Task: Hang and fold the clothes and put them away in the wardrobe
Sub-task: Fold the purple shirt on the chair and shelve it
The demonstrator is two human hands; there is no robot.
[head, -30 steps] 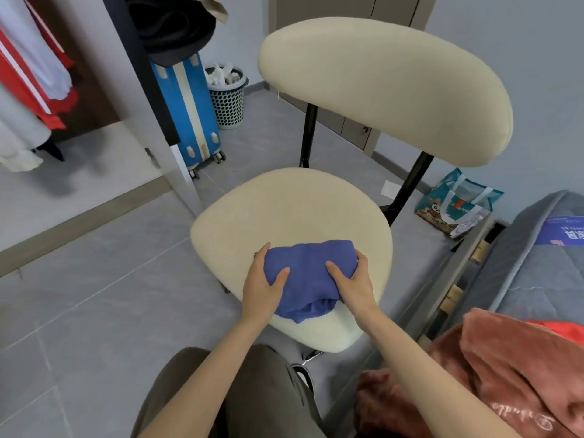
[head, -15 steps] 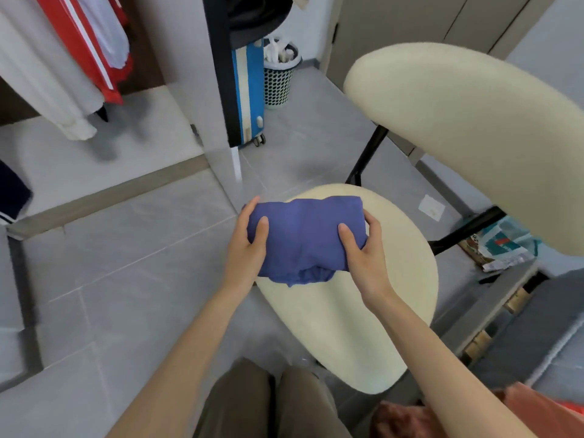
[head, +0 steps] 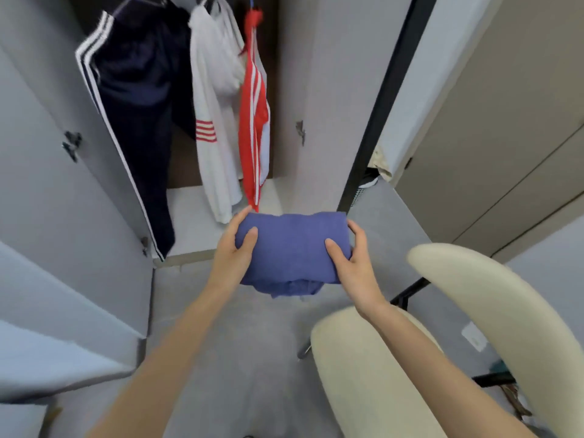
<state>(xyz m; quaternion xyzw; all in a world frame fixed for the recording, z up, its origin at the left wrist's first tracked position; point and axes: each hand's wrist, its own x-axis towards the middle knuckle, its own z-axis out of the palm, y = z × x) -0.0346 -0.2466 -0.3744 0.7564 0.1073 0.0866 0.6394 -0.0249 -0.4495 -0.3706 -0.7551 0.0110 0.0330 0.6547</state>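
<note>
Head view: the left hand (head: 232, 259) and the right hand (head: 354, 263) each clasp one end of a folded blue garment (head: 292, 248), thumbs pressed on its top face and fingers curled underneath. The bundle is held in the air between them, above the grey floor (head: 252, 343) and in front of the open wardrobe (head: 300, 90). A loose fold of the blue cloth sags below the bundle's near edge.

Just beyond the garment is the pale bottom shelf (head: 189, 216) of the wardrobe. Above it hang three pieces: dark navy track trousers (head: 139, 99) with white side stripes on the left, a white top (head: 215, 121) with red bands on the sleeve in the middle, and a red top (head: 254, 121) with white stripes on the right; the hangers are blurred and can hardly be made out. The grey wardrobe door (head: 47, 184) stands open on the left.

To the right, near the right forearm, is a cream chair (head: 363, 374) with a curved backrest on dark legs.
</note>
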